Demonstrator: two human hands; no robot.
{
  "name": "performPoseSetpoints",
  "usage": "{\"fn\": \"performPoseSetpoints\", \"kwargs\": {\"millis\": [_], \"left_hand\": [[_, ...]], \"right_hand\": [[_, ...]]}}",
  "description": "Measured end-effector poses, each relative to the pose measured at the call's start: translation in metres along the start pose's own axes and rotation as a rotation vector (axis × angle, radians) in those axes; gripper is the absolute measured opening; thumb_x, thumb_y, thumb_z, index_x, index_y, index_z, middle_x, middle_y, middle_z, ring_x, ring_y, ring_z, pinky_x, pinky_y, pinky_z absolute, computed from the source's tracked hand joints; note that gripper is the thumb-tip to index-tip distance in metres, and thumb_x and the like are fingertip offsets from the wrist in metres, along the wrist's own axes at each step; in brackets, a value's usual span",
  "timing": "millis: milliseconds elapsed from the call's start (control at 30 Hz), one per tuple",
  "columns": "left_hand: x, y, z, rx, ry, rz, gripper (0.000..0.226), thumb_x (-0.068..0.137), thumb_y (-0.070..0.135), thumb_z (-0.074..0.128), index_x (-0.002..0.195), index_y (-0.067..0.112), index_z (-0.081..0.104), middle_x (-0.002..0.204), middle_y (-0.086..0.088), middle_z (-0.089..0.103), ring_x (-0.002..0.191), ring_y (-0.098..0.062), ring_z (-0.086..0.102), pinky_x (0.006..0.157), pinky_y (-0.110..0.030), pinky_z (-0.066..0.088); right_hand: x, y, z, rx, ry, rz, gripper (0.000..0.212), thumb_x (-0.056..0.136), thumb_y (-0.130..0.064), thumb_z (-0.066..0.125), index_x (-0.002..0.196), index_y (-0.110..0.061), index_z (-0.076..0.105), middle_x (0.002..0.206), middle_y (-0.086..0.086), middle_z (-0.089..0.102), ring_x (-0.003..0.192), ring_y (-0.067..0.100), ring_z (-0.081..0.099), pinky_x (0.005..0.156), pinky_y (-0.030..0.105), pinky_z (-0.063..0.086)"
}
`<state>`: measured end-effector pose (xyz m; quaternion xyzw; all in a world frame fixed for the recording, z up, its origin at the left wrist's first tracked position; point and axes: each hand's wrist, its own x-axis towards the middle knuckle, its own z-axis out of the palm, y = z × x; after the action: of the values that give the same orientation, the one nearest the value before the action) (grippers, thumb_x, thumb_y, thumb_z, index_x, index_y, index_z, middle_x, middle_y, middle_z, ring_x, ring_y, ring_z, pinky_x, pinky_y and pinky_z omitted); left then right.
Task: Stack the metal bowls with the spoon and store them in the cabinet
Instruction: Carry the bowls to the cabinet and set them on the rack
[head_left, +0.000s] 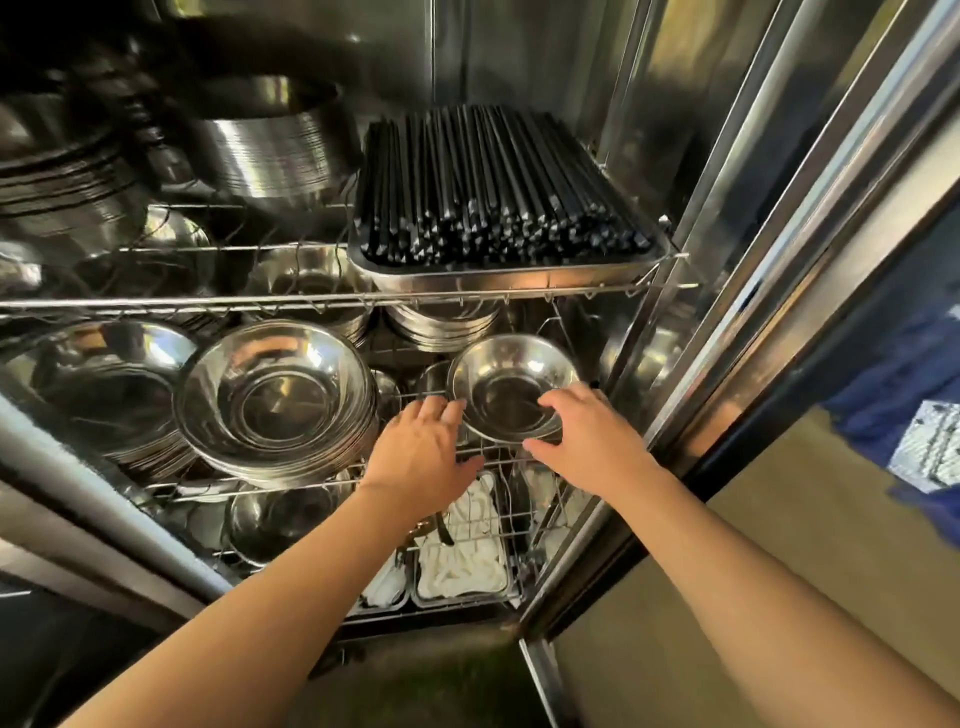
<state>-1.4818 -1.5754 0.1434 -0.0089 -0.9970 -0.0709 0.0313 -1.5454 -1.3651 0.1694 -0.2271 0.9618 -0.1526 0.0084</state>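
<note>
Two bare forearms, no sleeves in view. Left hand and right hand bare: no gloves, rings, watch or wristbands. Short nails where visible.

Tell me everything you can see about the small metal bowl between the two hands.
The small metal bowl is shiny steel, round, with a flat dark bottom and a thin rim. It sits upright and looks empty on the middle wire shelf, right of the large bowl stack. The left hand touches its left rim; the right hand grips its right side.
</note>
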Motion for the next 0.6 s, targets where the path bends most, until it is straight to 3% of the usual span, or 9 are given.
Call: {"fn": "performPoseSetpoints", "kwargs": {"millis": [133, 300, 400, 600], "left_hand": [[0.027, 0.007, 0.004, 0.044, -0.013, 0.062, 0.094, 0.085, 0.073, 0.047, 0.157, 0.019, 0.021, 0.159, -0.009, 0.034, 0.148, -0.030, 0.027, 0.121, -0.048, 0.025], [0.042, 0.013, 0.016, 0.070, -0.095, 0.046, 0.107, 0.079, 0.084, 0.039, 0.160, 0.021, 0.008, 0.166, -0.012, 0.019, 0.153, -0.031, 0.014, 0.124, -0.051, 0.012], [0.043, 0.014, 0.021, 0.070, -0.104, 0.019, 0.107, 0.080, 0.084, 0.037, 0.160, 0.021, 0.008, 0.166, -0.011, 0.019, 0.153, -0.030, 0.015, 0.125, -0.050, 0.012], [0.038, 0.010, 0.025, 0.050, -0.062, -0.002, 0.095, 0.087, 0.074, 0.042, 0.159, 0.019, 0.014, 0.163, -0.010, 0.029, 0.150, -0.028, 0.025, 0.124, -0.051, 0.015]], "right_hand": [[0.015, 0.003, -0.005, -0.013, -0.050, 0.087, 0.100, 0.073, -0.054, 0.079, 0.152, -0.019, 0.029, 0.157, 0.009, 0.029, 0.144, 0.029, 0.028, 0.111, 0.048, 0.036], [0.025, 0.005, 0.001, 0.020, -0.146, 0.171, 0.125, 0.063, -0.051, 0.088, 0.157, -0.022, 0.012, 0.166, 0.010, 0.007, 0.152, 0.030, 0.009, 0.117, 0.051, 0.025], [0.028, 0.008, 0.004, 0.011, -0.184, 0.210, 0.128, 0.063, -0.050, 0.089, 0.158, -0.021, 0.009, 0.167, 0.012, 0.005, 0.152, 0.029, 0.009, 0.118, 0.050, 0.024], [0.030, 0.006, 0.007, 0.020, -0.167, 0.208, 0.119, 0.063, -0.050, 0.088, 0.157, -0.022, 0.020, 0.166, 0.015, 0.013, 0.152, 0.031, 0.012, 0.116, 0.052, 0.029]]}}
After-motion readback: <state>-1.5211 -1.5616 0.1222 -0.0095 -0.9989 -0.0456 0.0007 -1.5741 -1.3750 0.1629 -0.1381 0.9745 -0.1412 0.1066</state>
